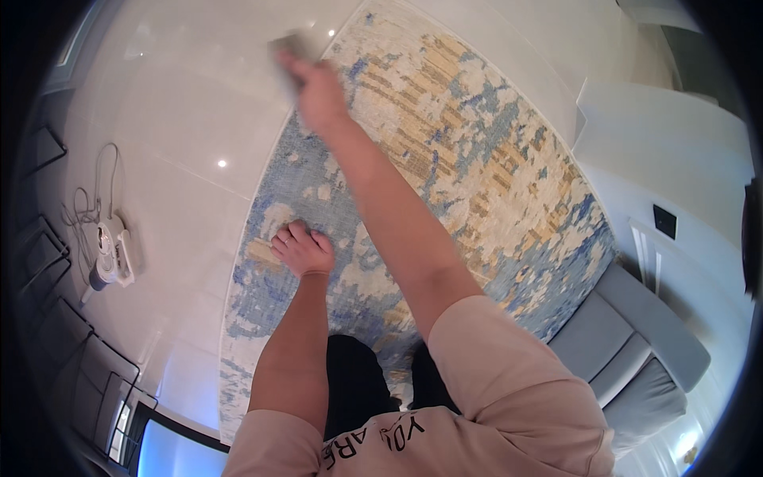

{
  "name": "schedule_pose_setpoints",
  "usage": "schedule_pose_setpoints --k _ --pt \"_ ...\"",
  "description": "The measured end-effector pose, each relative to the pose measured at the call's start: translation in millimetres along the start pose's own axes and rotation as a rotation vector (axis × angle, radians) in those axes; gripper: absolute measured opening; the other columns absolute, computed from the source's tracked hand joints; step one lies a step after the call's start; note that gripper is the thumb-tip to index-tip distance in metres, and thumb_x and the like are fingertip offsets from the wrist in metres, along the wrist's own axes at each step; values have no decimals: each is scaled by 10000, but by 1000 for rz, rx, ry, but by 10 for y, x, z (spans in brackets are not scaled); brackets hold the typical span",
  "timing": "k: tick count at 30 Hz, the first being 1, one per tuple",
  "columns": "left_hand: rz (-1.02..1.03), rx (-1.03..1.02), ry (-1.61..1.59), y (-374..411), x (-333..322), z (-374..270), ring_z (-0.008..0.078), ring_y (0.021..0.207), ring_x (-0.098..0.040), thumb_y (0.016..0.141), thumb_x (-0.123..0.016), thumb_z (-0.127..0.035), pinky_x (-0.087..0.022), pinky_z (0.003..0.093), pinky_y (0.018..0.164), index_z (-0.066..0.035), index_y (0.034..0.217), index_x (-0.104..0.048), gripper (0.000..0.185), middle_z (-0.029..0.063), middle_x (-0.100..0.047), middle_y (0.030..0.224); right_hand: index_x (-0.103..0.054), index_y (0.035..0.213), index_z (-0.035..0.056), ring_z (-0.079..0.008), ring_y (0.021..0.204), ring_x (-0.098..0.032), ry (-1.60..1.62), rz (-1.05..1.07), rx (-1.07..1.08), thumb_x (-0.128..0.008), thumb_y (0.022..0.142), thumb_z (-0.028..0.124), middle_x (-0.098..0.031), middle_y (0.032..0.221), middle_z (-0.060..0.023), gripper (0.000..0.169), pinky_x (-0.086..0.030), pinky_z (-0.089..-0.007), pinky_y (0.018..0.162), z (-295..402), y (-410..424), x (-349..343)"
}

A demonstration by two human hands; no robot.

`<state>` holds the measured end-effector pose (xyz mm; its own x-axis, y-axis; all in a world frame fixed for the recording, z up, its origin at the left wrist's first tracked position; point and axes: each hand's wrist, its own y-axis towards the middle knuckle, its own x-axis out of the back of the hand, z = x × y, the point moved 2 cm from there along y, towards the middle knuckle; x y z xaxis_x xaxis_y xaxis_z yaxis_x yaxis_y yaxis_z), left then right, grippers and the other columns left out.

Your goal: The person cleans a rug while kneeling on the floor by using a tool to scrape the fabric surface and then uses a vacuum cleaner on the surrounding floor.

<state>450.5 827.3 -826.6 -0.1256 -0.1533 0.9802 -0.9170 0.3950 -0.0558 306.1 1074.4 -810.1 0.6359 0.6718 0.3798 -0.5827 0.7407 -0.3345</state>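
My right hand (322, 89) reaches far forward, its fingers closed around a small greyish-brown object (286, 43). Motion blur hides what kind of thing that is. It appears over the left edge of a patterned rug (411, 149) in blue, cream and ochre, beside the glossy pale tile floor (179, 107). Closer to me, my left hand (304, 250) rests on the rug's blue part with the fingers curled in and a ring on one finger. Nothing held shows in it. Two dark-clothed knees (354, 369) press on the rug below.
On the tiles at left lies a white corded appliance (108, 253) with its grey cable (80, 208) looped beside it. Dark metal-framed furniture (89, 334) lines the left side. A lit screen (179, 453) is at lower left. A grey upholstered sofa (614, 334) borders the rug at right.
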Motion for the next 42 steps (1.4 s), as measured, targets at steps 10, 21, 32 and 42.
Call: schedule_pose_setpoints --k 10,21,32,42 --pt "-47 -23 36 24 -9 -3 368 972 -436 814 -495 -274 -322 512 853 -69 1020 -524 292 175 -489 1069 -554 1379 30 -173 940 -686 139 -1088 -252 -368 1005 -4 -667 1103 -158 419 -585 -271 752 -1712 -2037 3497" --pt "-60 -11 119 27 -59 26 363 984 -448 809 -519 -294 -339 497 850 -74 985 -511 281 166 -483 1054 -495 1328 -1 -301 1223 -443 209 -53 266 -534 976 185 -465 1250 -193 400 -360 -416 1055 58 -875 55" --pt "-47 -44 20 17 -34 20 360 969 -438 792 -538 -286 -316 498 858 -80 1016 -521 305 163 -496 1045 -556 1348 45 -250 1053 -596 -605 -800 -209 -462 931 -41 -473 1228 -149 436 -587 -388 837 -2021 -2706 2118" --pt "-207 199 -125 -323 83 611 361 1056 -443 806 -562 -231 -315 511 892 -64 1056 -527 303 156 -497 1082 -567 1329 -3 -281 1340 -431 247 65 594 -536 966 133 -453 1448 -171 389 -382 -371 1084 40 -1443 -792"
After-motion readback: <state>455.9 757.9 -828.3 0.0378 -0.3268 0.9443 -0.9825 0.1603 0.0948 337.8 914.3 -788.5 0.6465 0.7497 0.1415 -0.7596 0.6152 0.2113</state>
